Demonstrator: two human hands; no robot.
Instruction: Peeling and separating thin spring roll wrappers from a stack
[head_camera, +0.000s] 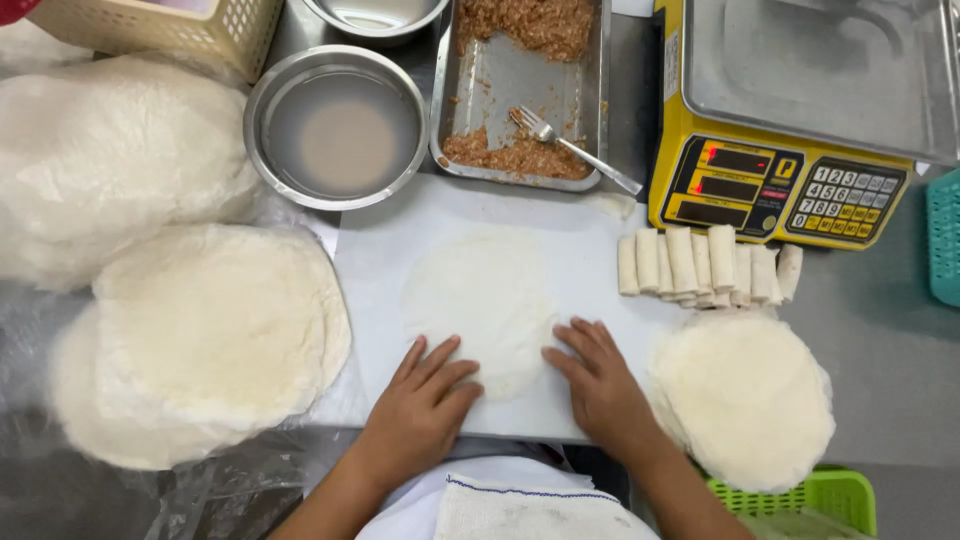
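Flat on a white cutting board (380, 250), a single round wrapper (480, 300) lies under both of a person's hands. Left hand (425, 405) presses its lower left edge with fingers spread, gripping nothing; right hand (600, 385) rests open on its lower right edge. Beyond the board sit a steel tray of minced filling (520, 155) with a fork (570, 145) and a bowl of cloudy water (338, 125). Right of the board, finished rolls (705, 265) line up below a yellow scale (780, 190), beside a stack of wrappers (745, 400).
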